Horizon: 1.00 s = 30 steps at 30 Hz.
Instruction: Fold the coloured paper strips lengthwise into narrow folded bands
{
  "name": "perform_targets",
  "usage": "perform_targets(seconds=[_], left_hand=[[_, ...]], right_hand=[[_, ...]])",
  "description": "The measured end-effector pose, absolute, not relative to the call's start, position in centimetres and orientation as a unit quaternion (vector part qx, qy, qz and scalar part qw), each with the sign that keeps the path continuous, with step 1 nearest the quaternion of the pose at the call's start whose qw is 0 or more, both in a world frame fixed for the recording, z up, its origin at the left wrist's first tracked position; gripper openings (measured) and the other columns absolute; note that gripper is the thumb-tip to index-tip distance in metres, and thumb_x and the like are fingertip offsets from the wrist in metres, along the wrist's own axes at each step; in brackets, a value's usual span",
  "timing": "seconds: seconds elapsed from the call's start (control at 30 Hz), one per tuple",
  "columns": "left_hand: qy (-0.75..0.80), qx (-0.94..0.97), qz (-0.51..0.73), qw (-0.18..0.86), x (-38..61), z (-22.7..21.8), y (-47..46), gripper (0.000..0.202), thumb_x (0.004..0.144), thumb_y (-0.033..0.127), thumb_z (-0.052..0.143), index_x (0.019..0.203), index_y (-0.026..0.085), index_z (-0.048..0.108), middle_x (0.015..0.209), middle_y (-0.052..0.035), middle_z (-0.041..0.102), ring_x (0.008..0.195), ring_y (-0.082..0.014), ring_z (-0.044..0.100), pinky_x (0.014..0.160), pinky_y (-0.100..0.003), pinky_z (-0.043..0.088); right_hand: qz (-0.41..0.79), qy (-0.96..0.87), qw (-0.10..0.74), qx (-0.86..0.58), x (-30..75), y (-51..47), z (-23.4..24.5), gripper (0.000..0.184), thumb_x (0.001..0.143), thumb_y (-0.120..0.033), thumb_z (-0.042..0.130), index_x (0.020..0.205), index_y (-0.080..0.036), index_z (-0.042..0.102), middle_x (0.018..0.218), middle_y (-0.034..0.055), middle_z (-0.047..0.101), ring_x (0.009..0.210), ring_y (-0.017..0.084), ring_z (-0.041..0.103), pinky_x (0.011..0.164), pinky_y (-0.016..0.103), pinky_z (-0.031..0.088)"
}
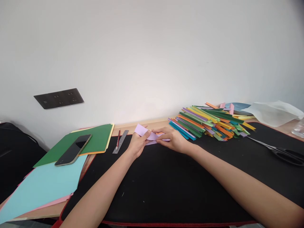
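Observation:
A lilac paper strip (143, 130) lies across the far edge of the black mat (166, 183). My left hand (137, 144) pinches its left part, with the end sticking up past the fingers. My right hand (172, 139) presses fingers down on the strip's right part. A bit of orange paper shows under the right fingers. Just right of my right hand lies a big heap of coloured paper strips (206, 122).
A metal ruler (120, 141) and a red pencil (118, 139) lie left of my hands. A phone (73, 149) rests on green card (95, 139) above light blue sheets (45, 186). Scissors (282, 152) and white crumpled tissue paper (273, 112) are at the right.

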<state>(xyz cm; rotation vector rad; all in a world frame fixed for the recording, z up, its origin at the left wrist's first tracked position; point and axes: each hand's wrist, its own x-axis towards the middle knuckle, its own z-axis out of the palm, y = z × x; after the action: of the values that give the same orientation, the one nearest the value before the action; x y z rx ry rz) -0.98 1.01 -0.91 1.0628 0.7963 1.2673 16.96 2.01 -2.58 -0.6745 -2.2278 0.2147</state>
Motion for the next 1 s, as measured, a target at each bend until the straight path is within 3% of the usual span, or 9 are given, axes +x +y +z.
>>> perform_targets(seconds=[0.13,0.23,0.4,0.5,0.63,0.77,0.83,0.93,1.0], left_hand=[[0.316,0.475,0.542,0.617,-0.9,-0.6,0.7,0.067,0.065,0.016,0.069,0.123,0.016,0.035,0.106,-0.0126,0.062,0.097,-0.0234,0.059,0.092,-0.049,0.039],[0.306,0.501,0.532,0.61,-0.9,-0.4,0.6,0.07,0.06,0.01,0.072,0.121,0.016,0.038,0.11,-0.0126,0.061,0.101,-0.0231,0.057,0.095,-0.046,0.036],[0.317,0.502,0.557,0.581,-1.0,-0.4,0.8,0.052,0.061,0.012,0.071,0.108,0.012,0.049,0.103,-0.0126,0.063,0.096,-0.0224,0.06,0.094,-0.044,0.038],[0.305,0.503,0.563,0.58,-0.8,-0.4,0.7,0.042,0.065,0.016,0.069,0.103,0.011,0.051,0.097,-0.0126,0.065,0.092,-0.023,0.061,0.09,-0.044,0.04],[0.289,0.516,0.549,0.591,-0.6,-0.2,0.3,0.039,0.068,0.02,0.066,0.103,0.012,0.05,0.096,-0.0126,0.066,0.094,-0.0238,0.06,0.089,-0.043,0.04],[0.275,0.555,0.527,0.582,-0.5,0.0,0.0,0.041,0.07,0.022,0.064,0.108,0.015,0.05,0.101,-0.0111,0.064,0.094,-0.0206,0.059,0.086,-0.037,0.04],[0.284,0.569,0.531,0.56,-0.3,0.0,-0.1,0.04,0.07,0.021,0.064,0.106,0.014,0.051,0.095,-0.0093,0.065,0.086,-0.0172,0.059,0.081,-0.032,0.041],[0.311,0.567,0.541,0.538,0.0,-0.3,0.0,0.032,0.067,0.019,0.065,0.097,0.013,0.054,0.082,-0.0062,0.065,0.072,-0.0127,0.058,0.071,-0.027,0.042],[0.33,0.564,0.542,0.528,0.1,-0.7,0.2,0.03,0.067,0.018,0.063,0.095,0.013,0.055,0.085,-0.0074,0.065,0.07,-0.0126,0.057,0.066,-0.027,0.042]], right_hand=[[0.152,-0.842,0.433,-0.283,16.9,1.7,-2.1,0.014,0.078,-0.026,0.055,0.073,-0.02,0.067,0.111,0.0072,0.059,0.1,0.021,0.056,0.085,0.035,0.044],[0.197,-0.807,0.454,-0.322,16.9,1.7,-1.9,0.017,0.075,-0.03,0.057,0.065,-0.018,0.063,0.106,0.0082,0.058,0.1,0.021,0.055,0.084,0.033,0.045],[0.251,-0.788,0.44,-0.35,17.1,2.0,-1.8,0.022,0.074,-0.034,0.057,0.062,-0.017,0.061,0.107,0.0072,0.058,0.102,0.022,0.054,0.088,0.035,0.041],[0.324,-0.777,0.419,-0.341,17.1,1.8,-1.7,0.025,0.074,-0.037,0.057,0.062,-0.015,0.058,0.1,0.008,0.061,0.087,0.02,0.06,0.075,0.033,0.047],[0.415,-0.741,0.427,-0.31,16.8,1.4,-1.6,0.025,0.072,-0.037,0.06,0.081,-0.015,0.054,0.084,0.0068,0.064,0.072,0.016,0.062,0.065,0.03,0.05],[0.444,-0.716,0.455,-0.287,16.5,1.1,-1.6,0.058,0.065,-0.032,0.069,0.114,-0.018,0.041,0.094,0.0079,0.064,0.084,0.019,0.063,0.072,0.033,0.051],[0.442,-0.718,0.45,-0.295,16.4,1.1,-1.6,0.065,0.064,-0.031,0.069,0.119,-0.019,0.038,0.094,0.008,0.064,0.082,0.02,0.063,0.069,0.033,0.052],[0.392,-0.748,0.429,-0.322,16.2,1.2,-1.8,0.041,0.068,-0.033,0.065,0.104,-0.016,0.054,0.09,0.0066,0.066,0.078,0.021,0.064,0.066,0.032,0.052],[0.349,-0.768,0.415,-0.341,16.1,1.3,-1.7,0.026,0.071,-0.034,0.061,0.089,-0.015,0.061,0.084,0.006,0.067,0.078,0.022,0.063,0.066,0.032,0.051]])
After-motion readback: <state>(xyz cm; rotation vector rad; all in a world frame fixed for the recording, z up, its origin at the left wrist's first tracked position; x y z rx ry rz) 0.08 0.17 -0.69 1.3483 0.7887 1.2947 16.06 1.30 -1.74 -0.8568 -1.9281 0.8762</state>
